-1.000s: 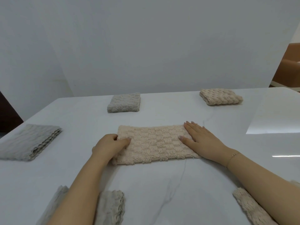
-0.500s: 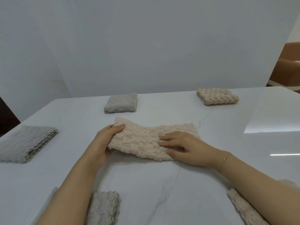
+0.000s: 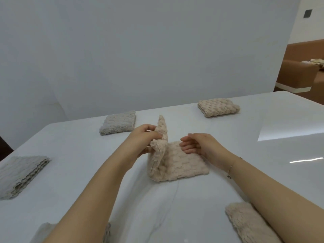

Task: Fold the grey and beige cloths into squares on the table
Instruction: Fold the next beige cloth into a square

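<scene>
A beige textured cloth (image 3: 182,163) lies at the middle of the white table (image 3: 175,207), its right half flat and its left end raised upright. My left hand (image 3: 145,141) grips that raised end between thumb and fingers. Just right of the fold, my right hand (image 3: 198,143) hovers over the flat half with fingers curled and apart, holding nothing. A folded grey cloth (image 3: 118,124) sits at the back left. A folded beige cloth (image 3: 218,107) sits at the back right.
A stack of grey cloths (image 3: 21,174) lies at the left edge. Another grey cloth (image 3: 42,232) shows at the bottom left under my left arm. A beige cloth (image 3: 245,221) lies at the bottom right under my right forearm. A white wall stands behind the table.
My left hand has lifted the beige cloth's left end and swung it upright toward the right. My right hand has come off the cloth and now hovers above it. The view shifted left.
</scene>
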Available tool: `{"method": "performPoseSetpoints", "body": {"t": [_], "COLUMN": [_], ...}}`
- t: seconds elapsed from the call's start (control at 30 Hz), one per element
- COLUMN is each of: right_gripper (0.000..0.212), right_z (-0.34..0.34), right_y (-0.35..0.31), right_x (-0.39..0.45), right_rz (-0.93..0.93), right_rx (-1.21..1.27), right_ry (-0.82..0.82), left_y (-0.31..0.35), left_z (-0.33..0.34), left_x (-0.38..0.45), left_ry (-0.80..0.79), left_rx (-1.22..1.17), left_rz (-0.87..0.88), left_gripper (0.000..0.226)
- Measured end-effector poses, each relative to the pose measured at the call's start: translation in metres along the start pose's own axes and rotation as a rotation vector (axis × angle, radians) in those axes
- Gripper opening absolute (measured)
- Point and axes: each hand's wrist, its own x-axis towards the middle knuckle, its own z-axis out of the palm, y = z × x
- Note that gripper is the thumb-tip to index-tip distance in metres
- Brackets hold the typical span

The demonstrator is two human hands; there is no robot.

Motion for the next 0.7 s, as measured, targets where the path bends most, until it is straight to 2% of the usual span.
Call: {"method": "performPoseSetpoints", "body": {"t": [0.07, 0.23, 0.37, 0.43, 0.6, 0.7], "right_gripper": [0.032, 0.029, 0.025, 0.018, 0.018, 0.01], "right_z": [-0.001, -0.001, -0.001, 0.001, 0.008, 0.005], "right_y": [-0.001, 0.004, 0.008, 0.009, 0.012, 0.012], "right_x": [0.001, 0.003, 0.0, -0.001, -0.001, 0.0], "right_rz": [0.023, 0.046, -0.024, -0.039, -0.108, -0.139], "right_rx": [-0.009, -0.134, -0.201, -0.226, -0.186, -0.139], "right_ry": [-0.001, 0.038, 0.016, 0.032, 0.111, 0.138], "left_y": [-0.003, -0.024, -0.04, -0.055, -0.087, -0.093], "left_z": [0.014, 0.023, 0.001, -0.008, -0.003, 0.005], "left_x": [0.002, -0.002, -0.006, -0.008, -0.01, -0.006], "left_ry": [-0.025, -0.217, -0.048, -0.019, -0.115, -0.137], "left_rx": [0.043, 0.066, 0.115, 0.196, 0.603, 0.73], "left_rz": [0.009, 0.146, 0.324, 0.356, 0.46, 0.563], "left_gripper": [0.014, 0.024, 0.025, 0.03, 0.073, 0.072]}}
